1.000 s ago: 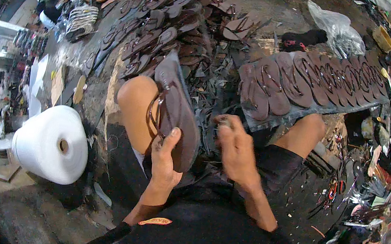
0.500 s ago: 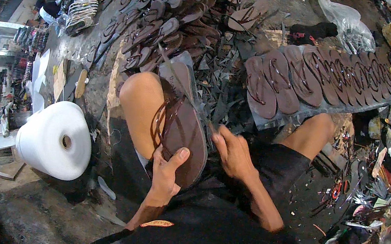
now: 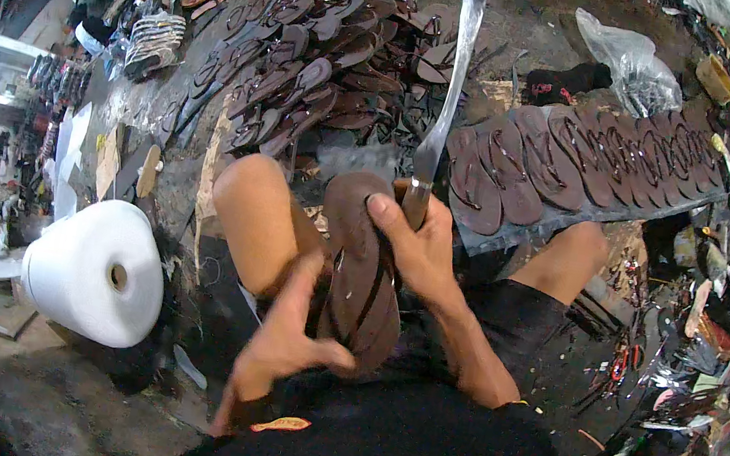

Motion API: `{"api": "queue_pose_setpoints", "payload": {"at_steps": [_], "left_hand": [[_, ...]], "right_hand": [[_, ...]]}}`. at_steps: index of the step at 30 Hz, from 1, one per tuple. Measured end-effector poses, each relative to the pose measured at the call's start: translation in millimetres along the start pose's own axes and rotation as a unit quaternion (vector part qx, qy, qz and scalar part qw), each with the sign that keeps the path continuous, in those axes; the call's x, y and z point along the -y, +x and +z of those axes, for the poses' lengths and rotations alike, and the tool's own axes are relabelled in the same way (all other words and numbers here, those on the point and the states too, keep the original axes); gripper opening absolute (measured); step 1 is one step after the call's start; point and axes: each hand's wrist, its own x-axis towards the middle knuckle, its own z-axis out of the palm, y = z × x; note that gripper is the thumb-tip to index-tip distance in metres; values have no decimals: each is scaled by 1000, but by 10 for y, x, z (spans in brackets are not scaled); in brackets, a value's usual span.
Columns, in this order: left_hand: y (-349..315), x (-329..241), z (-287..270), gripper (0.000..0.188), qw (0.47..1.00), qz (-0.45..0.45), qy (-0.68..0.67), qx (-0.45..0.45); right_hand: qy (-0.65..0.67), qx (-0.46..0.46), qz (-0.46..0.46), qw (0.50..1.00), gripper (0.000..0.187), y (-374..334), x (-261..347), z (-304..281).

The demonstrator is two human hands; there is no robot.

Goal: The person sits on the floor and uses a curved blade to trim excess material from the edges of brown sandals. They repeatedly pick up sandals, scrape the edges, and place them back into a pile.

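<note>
Between my knees a brown flip-flop (image 3: 358, 274) stands tilted over my lap. My right hand (image 3: 422, 250) pinches its upper end with the thumb on top. The same hand also grips a knife (image 3: 441, 136), its long, shiny curved blade pointing away from me. My left hand (image 3: 284, 338) is at the lower left side of the flip-flop, fingers and thumb spread and slightly blurred. Whether its fingertips touch the sole is hard to see.
Beyond my knees lies a big pile of brown flip-flops (image 3: 314, 62). A row of finished-looking flip-flops (image 3: 571, 159) rests on a sheet at right. At left stands a white roll (image 3: 93, 269). Dark scraps, a clear plastic bag (image 3: 630, 69) and clutter (image 3: 687, 395) surround me.
The knife has swung from along the flip-flop's edge to pointing away. The flip-flop has come upright toward my right hand, which now grips it too. My left hand has loosened its hold.
</note>
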Motion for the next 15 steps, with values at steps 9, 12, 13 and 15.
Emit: {"api": "queue_pose_setpoints", "payload": {"at_steps": [9, 12, 13, 15], "left_hand": [[279, 64, -316, 39, 959, -83, -257, -86], [223, 92, -293, 38, 945, -108, -304, -48], [224, 78, -265, 38, 941, -120, -313, -51], [238, 24, -199, 39, 949, -126, -282, -59]], "right_hand": [[-384, 54, 32, 921, 21, -1275, 272, -499], [-420, 97, 122, 894, 22, -1903, 198, -660], [-423, 104, 163, 885, 22, -1998, 186, -695], [-433, 99, 210, 871, 23, -1985, 130, -689]]}}
